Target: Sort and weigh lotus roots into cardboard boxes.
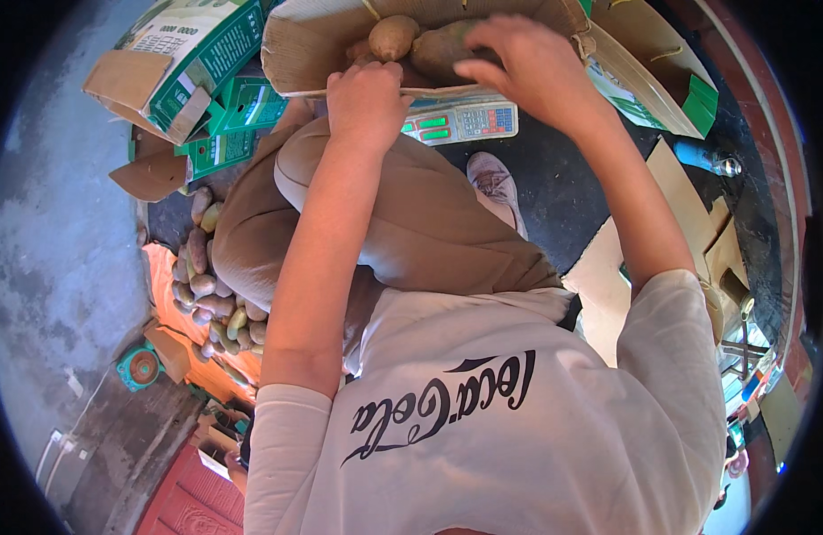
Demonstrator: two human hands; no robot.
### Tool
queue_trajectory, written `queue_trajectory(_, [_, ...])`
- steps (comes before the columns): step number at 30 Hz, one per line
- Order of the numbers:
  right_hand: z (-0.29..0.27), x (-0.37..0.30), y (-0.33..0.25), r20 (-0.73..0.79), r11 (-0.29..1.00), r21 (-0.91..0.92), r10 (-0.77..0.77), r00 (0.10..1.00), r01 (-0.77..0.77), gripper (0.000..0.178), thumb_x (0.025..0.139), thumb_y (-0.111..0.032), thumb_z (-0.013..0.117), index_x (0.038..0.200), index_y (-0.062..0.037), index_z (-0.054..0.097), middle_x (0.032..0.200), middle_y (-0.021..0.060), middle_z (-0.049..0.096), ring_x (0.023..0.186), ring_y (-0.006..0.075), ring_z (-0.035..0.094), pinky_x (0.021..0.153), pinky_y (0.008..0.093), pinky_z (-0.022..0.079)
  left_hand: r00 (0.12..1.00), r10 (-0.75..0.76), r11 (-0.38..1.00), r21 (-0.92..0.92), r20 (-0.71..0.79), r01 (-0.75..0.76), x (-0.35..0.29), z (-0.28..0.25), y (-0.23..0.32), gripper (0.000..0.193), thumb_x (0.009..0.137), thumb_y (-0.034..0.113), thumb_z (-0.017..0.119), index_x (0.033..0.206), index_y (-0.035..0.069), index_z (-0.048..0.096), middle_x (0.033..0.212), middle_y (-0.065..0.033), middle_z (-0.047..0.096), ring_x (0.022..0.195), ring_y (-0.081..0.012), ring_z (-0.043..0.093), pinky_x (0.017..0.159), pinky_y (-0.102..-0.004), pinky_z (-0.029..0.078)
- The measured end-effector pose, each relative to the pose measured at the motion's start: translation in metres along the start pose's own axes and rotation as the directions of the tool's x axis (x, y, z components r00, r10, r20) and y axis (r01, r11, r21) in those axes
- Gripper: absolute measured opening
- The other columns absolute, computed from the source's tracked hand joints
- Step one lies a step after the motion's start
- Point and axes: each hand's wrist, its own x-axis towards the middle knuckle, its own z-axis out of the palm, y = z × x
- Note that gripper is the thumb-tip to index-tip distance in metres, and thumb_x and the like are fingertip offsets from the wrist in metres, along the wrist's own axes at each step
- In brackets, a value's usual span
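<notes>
An open cardboard box point(304, 53) stands at the top of the view with several brown, potato-like tubers in it. A rounded tuber point(394, 37) and a larger long one point(440, 52) show above its near wall. My left hand point(367, 100) is closed over that near wall, its fingertips hidden inside the box. My right hand point(523, 67) is over the box's right part, thumb and fingers apart beside the long tuber. Whether it touches that tuber is unclear. Below the near wall, a digital scale point(469, 122) shows its lit green displays and keypad.
Green-and-white cartons point(193, 71) lie at the left, and another carton point(652, 62) at the right. A pile of tubers point(206, 285) lies on an orange sheet beside my leg. Flattened cardboard point(607, 267) and a blue bottle-like object point(704, 159) are at the right.
</notes>
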Motion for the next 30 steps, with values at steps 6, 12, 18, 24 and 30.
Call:
queue_trajectory(6, [0.0,0.091,0.023,-0.282,0.974,-0.224,-0.086,0.956,0.022,0.043,0.073,-0.022,0.067,0.109,-0.0046,0.055,0.101,0.0142,0.06,0.097,0.0302,0.055,0.085,0.04,0.04,0.996,-0.066,0.995,0.075,0.052,0.062,0.0,0.003,-0.002,0.022,0.07,0.024,0.069,0.086,0.01,0.064,0.088,-0.0075,0.064,0.086,-0.0254,0.06,0.074,-0.0395,0.044])
queue_trajectory(12, [0.051,0.106,0.06,-0.19,0.912,-0.406,-0.018,0.982,-0.062,0.016,0.077,-0.018,0.05,0.075,-0.0088,0.063,0.07,0.0121,0.064,0.066,0.0268,0.064,0.056,0.0389,0.049,0.996,0.08,0.994,0.076,-0.031,-0.078,-0.001,0.004,-0.001,0.017,0.071,0.021,0.067,0.083,0.01,0.063,0.085,-0.0074,0.062,0.085,-0.0254,0.059,0.071,-0.0395,0.047])
queue_trajectory(18, [0.039,0.07,0.032,-0.135,0.949,-0.314,-0.056,0.989,0.01,0.012,0.074,-0.013,0.057,0.082,-0.013,0.065,0.079,0.0085,0.066,0.08,0.0253,0.065,0.065,0.0387,0.052,0.953,0.251,0.967,0.013,-0.169,-0.253,-0.017,0.011,-0.009,0.008,0.068,0.014,0.061,0.074,0.009,0.06,0.078,-0.0079,0.059,0.081,-0.0263,0.058,0.068,-0.0382,0.048])
queue_trajectory(24, [0.009,-0.003,0.053,-0.186,0.975,-0.212,0.032,0.982,-0.071,0.009,0.074,-0.017,0.059,0.08,-0.0104,0.063,0.079,0.0094,0.065,0.078,0.0275,0.063,0.064,0.0397,0.05,0.892,0.415,0.905,-0.017,-0.177,-0.425,-0.037,-0.012,0.021,0.004,0.068,0.01,0.057,0.066,0.008,0.055,0.069,-0.0077,0.054,0.073,-0.0256,0.056,0.063,-0.0375,0.046])
queue_trajectory(30, [-0.043,-0.099,0.079,-0.141,0.944,-0.256,0.174,0.975,-0.206,0.017,0.077,-0.025,0.062,0.082,-0.0092,0.06,0.077,0.0109,0.064,0.075,0.0295,0.063,0.064,0.0409,0.05,0.756,0.626,0.739,-0.162,-0.191,-0.654,-0.046,-0.017,0.094,0.016,0.062,0.013,0.067,0.066,0.009,0.052,0.068,-0.0064,0.052,0.072,-0.0247,0.055,0.063,-0.0372,0.046])
